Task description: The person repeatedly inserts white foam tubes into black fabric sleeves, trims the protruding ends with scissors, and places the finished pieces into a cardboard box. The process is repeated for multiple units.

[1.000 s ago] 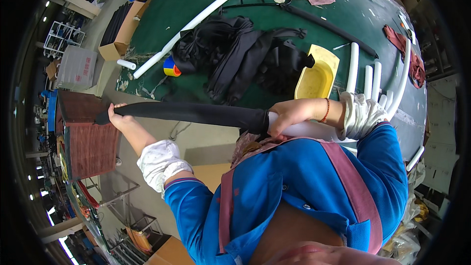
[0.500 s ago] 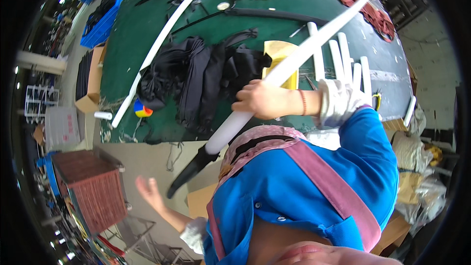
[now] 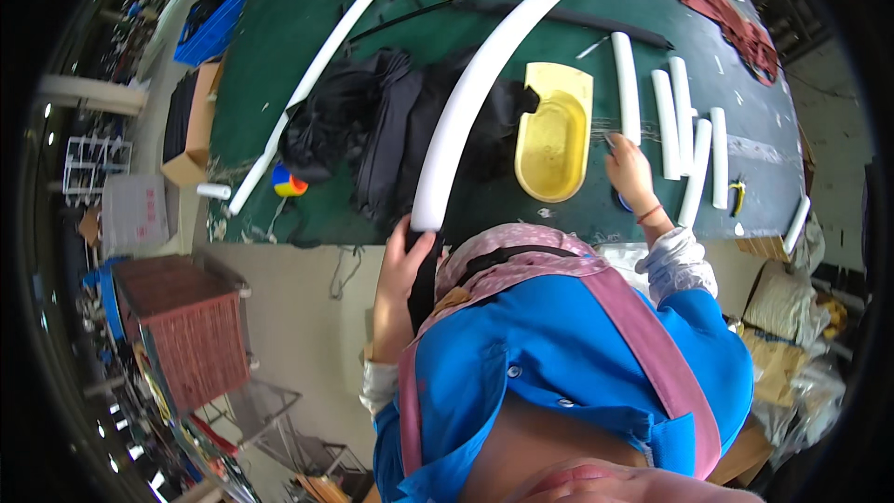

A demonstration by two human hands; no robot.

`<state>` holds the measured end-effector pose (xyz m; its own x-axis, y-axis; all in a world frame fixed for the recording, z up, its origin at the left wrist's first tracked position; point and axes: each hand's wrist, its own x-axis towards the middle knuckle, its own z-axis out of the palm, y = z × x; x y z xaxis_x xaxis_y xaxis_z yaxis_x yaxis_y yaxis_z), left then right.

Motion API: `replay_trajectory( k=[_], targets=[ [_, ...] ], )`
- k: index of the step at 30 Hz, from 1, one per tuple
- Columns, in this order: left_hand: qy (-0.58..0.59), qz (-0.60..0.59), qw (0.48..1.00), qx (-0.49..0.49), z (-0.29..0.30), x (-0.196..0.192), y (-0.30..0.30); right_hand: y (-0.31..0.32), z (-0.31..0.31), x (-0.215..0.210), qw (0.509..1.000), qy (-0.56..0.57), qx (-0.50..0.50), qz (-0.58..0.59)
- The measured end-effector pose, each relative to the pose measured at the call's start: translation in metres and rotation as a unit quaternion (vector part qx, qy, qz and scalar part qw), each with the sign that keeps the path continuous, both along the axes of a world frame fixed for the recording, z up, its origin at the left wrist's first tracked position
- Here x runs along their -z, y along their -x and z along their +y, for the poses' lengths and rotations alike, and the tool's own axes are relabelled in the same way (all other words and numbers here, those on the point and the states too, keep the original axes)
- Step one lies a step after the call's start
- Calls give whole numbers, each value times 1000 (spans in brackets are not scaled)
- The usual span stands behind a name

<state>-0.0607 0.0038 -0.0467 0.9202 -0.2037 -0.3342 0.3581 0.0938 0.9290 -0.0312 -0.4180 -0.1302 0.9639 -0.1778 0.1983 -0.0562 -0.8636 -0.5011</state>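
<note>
A long white foam tube (image 3: 470, 93) slants over the green table, its near end at the table's front edge. Black fabric (image 3: 424, 284) covers or hangs from that end, and my left hand (image 3: 400, 265) grips it there, thumb on top. My right hand (image 3: 632, 175) is closed over the table, right of a yellow plastic tray (image 3: 589, 98). A dark tip and a blue loop show around its fingers, apparently scissors (image 3: 623, 202), mostly hidden by the hand. Behind the tube lies a heap of black fabric (image 3: 372, 112).
Several short white foam tubes (image 3: 667, 121) lie at the right, with yellow-handled pliers (image 3: 738, 197) beside them. Another long white tube (image 3: 312, 84) crosses the left side. Reddish cloth (image 3: 726, 23) rests far right. A brown cabinet (image 3: 191, 345) stands on the floor at lower left.
My right hand has let go of the long tube and moved down to the tabletop by the tray. My left hand has come up from below and taken hold of the black fabric at the tube's end.
</note>
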Motion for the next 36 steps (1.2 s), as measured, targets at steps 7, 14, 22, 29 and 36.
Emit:
replay_trajectory(
  k=[7,14,22,29,36],
  targets=[
    [18,-13,1000,7,-15,-28,-34,36,-54,109,956,102,124,246],
    [22,1,999,-33,-11,-36,-43,33,-74,115,974,-1,53,220],
    [72,17,996,-39,-7,-30,-39,50,-17,28,565,-821,79,18],
    [73,13,997,-29,-5,-41,-40,13,60,-66,568,-785,-232,82],
    [36,-32,998,-38,-11,-50,-33,-4,118,-110,735,-504,-407,200]
  ],
)
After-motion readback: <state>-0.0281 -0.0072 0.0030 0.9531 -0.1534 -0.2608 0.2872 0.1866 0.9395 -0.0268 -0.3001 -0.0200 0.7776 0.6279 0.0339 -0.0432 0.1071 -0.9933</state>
